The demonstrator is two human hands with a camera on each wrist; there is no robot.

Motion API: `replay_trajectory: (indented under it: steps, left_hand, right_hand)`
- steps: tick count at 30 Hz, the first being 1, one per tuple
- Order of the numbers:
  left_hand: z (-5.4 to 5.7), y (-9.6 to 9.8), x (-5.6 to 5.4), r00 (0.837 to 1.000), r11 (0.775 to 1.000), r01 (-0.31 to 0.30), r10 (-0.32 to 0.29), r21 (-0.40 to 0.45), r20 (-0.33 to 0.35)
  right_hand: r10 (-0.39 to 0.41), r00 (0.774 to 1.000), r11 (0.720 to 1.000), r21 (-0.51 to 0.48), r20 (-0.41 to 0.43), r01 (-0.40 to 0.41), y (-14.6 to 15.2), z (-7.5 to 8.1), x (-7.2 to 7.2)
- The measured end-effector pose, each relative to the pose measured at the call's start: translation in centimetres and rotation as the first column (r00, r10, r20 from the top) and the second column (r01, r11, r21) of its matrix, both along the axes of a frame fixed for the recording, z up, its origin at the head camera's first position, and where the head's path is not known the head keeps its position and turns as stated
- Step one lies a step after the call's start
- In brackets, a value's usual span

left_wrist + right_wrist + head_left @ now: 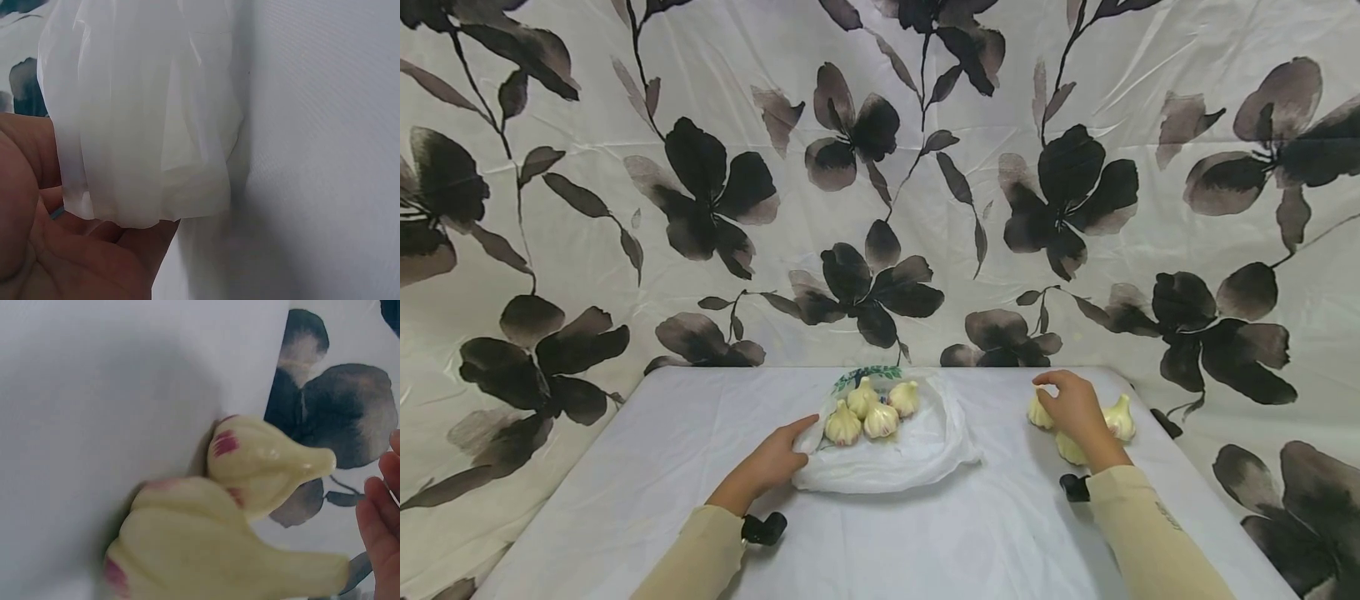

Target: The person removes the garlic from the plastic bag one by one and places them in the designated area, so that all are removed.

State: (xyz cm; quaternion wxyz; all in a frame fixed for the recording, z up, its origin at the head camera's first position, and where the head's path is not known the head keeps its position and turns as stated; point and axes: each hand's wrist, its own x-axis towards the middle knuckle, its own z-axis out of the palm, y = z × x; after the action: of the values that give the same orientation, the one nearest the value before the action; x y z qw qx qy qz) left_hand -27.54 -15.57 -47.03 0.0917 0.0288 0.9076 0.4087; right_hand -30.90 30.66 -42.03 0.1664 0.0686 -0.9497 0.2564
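A white plastic bag (887, 479) with green print lies in the middle of the table, its mouth spread. Several pale garlic bulbs (881, 420) sit together in it. My left hand (766, 461) holds the bag's left edge; in the left wrist view the fingers (100, 262) lie behind the thin plastic (144, 125). At the table's right, my right hand (1075, 410) is over a group of garlic bulbs (1120, 419), partly covering them. In the right wrist view two bulbs with purple patches (187, 537) stand apart from the extended fingers (378, 519).
A white cloth covers the table (925, 550). Behind it hangs a floral curtain (970, 242) with dark flowers, close to the table's back edge. The right-hand bulbs lie near the table's right edge. Black wrist straps (765, 528) show at both sleeves.
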Motion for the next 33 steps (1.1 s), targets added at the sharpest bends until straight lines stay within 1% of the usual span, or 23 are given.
replay_trajectory:
  steps: [3,7,10,14,18,23,26,31,33]
  left_hand:
    - [0.0,-0.4,0.2,1.000,1.000,0.009,-0.009,0.010,0.010]
    - [0.0,-0.9,0.4,1.000,1.000,0.027,-0.027,0.016,0.004]
    - [0.1,-1.2,0.6,0.999,0.999,0.034,-0.034,0.019,0.005]
    - [0.3,-1.2,0.9,1.000,0.999,0.030,-0.030,0.013,0.008]
    - [0.5,-1.0,1.1,0.999,0.999,0.026,-0.025,0.021,-0.020]
    - [0.6,-0.3,1.0,0.997,0.999,0.021,-0.018,0.030,-0.079]
    - [0.5,0.0,0.9,0.995,1.000,0.012,-0.011,0.016,-0.103]
    - [0.3,0.6,0.6,0.992,1.000,-0.014,0.015,0.006,-0.121]
    - [0.4,0.8,0.5,0.993,1.000,-0.027,0.028,0.012,-0.116]
  right_hand:
    - [0.013,1.000,1.000,-0.013,-0.003,-0.013,-0.8,0.4,0.1]
    - [0.018,1.000,0.999,-0.035,0.002,-0.018,-2.0,1.0,0.1]
    - [0.026,1.000,0.999,-0.038,-0.015,-0.026,-3.0,1.1,-0.1]
    - [0.059,0.997,0.997,-0.046,-0.053,-0.061,-4.4,1.1,-0.4]
    - [0.081,0.995,0.995,-0.057,-0.063,-0.085,-5.9,1.3,-0.5]
    - [0.113,0.992,0.988,-0.102,-0.055,-0.118,-7.9,1.7,-0.6]
    - [0.142,0.989,0.979,-0.140,-0.044,-0.147,-9.1,1.8,-0.7]
    - [0.195,0.981,0.969,-0.157,0.008,-0.191,-11.0,1.7,-1.2]
    - [0.212,0.977,0.965,-0.166,0.038,-0.203,-11.6,1.7,-1.3]
